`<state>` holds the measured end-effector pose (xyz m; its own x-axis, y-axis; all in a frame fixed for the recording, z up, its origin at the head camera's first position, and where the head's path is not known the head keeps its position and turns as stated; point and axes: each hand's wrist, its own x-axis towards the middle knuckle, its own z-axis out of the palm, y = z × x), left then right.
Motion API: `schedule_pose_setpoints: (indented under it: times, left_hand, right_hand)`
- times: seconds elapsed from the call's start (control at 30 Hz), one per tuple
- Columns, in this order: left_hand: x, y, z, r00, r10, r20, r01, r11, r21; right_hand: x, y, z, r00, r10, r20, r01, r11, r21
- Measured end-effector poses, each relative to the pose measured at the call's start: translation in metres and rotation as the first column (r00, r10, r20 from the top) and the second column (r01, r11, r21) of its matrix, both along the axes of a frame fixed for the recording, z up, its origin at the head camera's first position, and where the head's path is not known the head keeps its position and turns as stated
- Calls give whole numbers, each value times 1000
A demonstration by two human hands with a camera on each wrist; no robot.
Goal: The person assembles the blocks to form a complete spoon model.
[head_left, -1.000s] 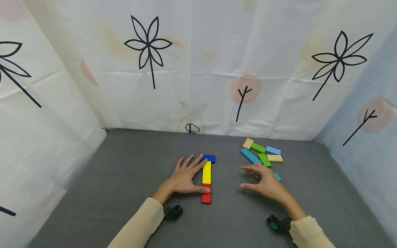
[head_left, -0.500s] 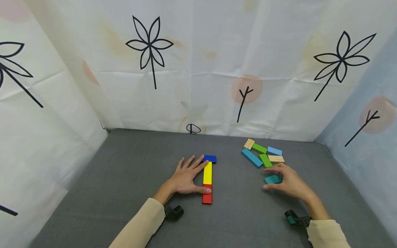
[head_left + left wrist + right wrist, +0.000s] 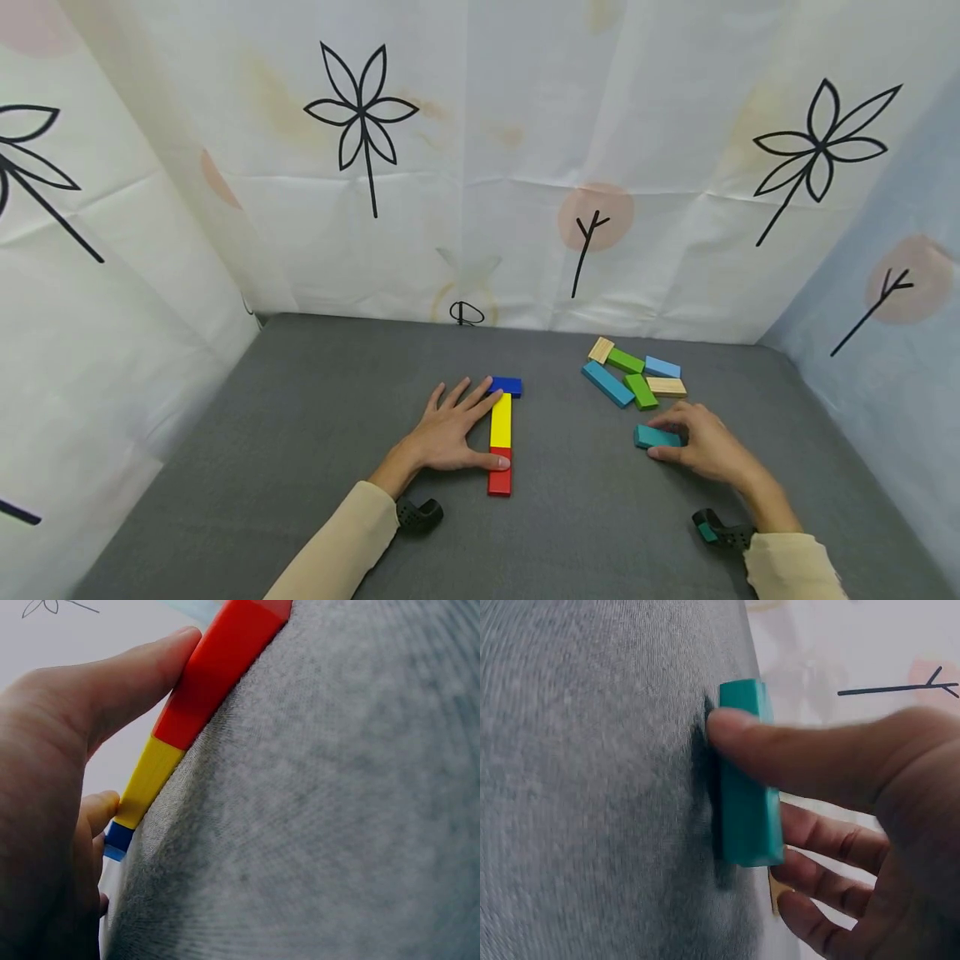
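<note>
White cloth [image 3: 487,133] printed with line-drawn flowers hangs behind a grey table [image 3: 337,375]. Between the thumb and fingers of the right hand [image 3: 708,446] lies the teal block [image 3: 746,817]; this grip pinches it across its width, thumb at the near long side, fingertips at the far one. One end juts past the fingertips toward the left hand [image 3: 446,437], while the other points back toward the palm, a hold probably meant to leave the leading end free. Whether its underside touches the table I cannot tell.

Just beyond the right grip sit a green block [image 3: 641,392] and a wooden block [image 3: 666,387], with a blue block [image 3: 607,383] to their left.

Well to the left of that grip, the left hand spreads its fingers. Its thumb touches the red block [image 3: 499,485], and its index fingertip reaches the far end of the yellow block [image 3: 500,421], which abuts the crosswise dark blue block [image 3: 511,386]. This wide span seems to steady the row.
</note>
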<state>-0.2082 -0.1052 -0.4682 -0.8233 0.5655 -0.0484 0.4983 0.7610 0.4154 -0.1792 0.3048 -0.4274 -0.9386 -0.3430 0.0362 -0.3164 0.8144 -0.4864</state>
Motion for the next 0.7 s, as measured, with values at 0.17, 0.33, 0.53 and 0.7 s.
schedule_pose_setpoints:
  times: [0.17,0.33,0.53,0.7]
  left_hand:
    - [0,0,-1,1000,7,-1,-7,1000,-2]
    - [0,-1,-1,1000,11,-1,-11,1000,0]
    - [-1,-1,-2,1000,12,-4,-12,1000,13]
    - [-1,-2,-2,1000,7,-1,-7,1000,18]
  right_hand:
    - [2,-13,1,999,-9,-31,7,998,-60]
    - [2,-28,-2,998,40,-50,-46,993,-109]
    - [1,-38,-8,998,56,-38,-59,995,-83]
    - [2,-40,-10,1000,12,-15,-13,997,-70]
